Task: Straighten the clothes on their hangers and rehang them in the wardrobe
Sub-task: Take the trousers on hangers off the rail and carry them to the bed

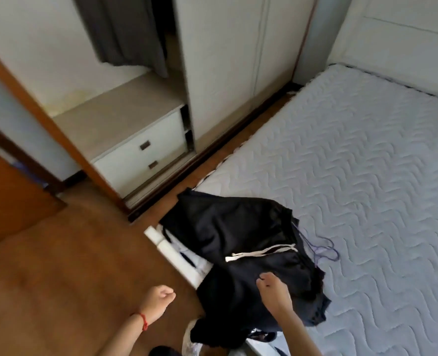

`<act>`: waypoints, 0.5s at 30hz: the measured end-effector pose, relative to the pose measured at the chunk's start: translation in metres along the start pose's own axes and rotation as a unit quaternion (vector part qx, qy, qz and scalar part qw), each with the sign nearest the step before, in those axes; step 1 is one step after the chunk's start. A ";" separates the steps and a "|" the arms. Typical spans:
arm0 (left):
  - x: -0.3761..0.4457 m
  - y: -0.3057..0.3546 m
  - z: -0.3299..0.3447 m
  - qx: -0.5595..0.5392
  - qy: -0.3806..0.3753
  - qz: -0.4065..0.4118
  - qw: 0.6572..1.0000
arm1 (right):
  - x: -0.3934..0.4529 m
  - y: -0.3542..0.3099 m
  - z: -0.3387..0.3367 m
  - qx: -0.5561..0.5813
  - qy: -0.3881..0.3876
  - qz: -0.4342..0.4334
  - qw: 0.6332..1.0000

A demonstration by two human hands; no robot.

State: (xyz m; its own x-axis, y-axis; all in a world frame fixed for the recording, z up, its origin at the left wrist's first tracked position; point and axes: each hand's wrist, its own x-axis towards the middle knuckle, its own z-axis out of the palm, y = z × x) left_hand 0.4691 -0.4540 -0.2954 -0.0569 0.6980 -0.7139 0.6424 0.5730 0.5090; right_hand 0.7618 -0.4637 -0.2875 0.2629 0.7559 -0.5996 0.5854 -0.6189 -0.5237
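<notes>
Pile of black clothes [241, 242] lies on the mattress [367, 163] corner at 6 o'clock, partly overhanging the edge toward the floor [71, 265]. Right hand [272, 286] rests on the pile, fingers curled shut; whether fabric is pinched cannot be told. Left hand [158, 300] at 7 o'clock, loosely fisted, holds nothing, over the floor. Wardrobe [140, 111] stands open at 11 o'clock, a grey garment [125, 32] hanging inside.

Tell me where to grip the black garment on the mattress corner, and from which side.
Grip the black garment at its waistband, near the white drawstring, coming from above on the near side. It lies crumpled and draped over the mattress edge; the waistband looks firmest.
</notes>
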 end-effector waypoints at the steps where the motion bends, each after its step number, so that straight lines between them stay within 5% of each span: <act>1: -0.009 -0.019 -0.011 -0.024 0.009 -0.017 1.000 | -0.004 -0.006 0.013 -0.016 -0.024 -0.005 1.000; 9: -0.053 -0.160 -0.076 -0.212 0.057 -0.151 0.964 | -0.025 -0.074 0.118 -0.207 -0.148 -0.061 0.965; 15: -0.063 -0.246 -0.152 -0.375 0.112 -0.232 0.891 | -0.016 -0.133 0.195 -0.114 -0.133 -0.009 0.984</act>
State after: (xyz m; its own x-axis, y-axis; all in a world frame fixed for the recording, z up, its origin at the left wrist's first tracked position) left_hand 0.1986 -0.5734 -0.3021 -0.3876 0.3317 -0.8601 -0.1756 0.8894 0.4221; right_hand 0.5304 -0.4353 -0.3262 0.0585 0.6650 -0.7446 0.7534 -0.5187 -0.4042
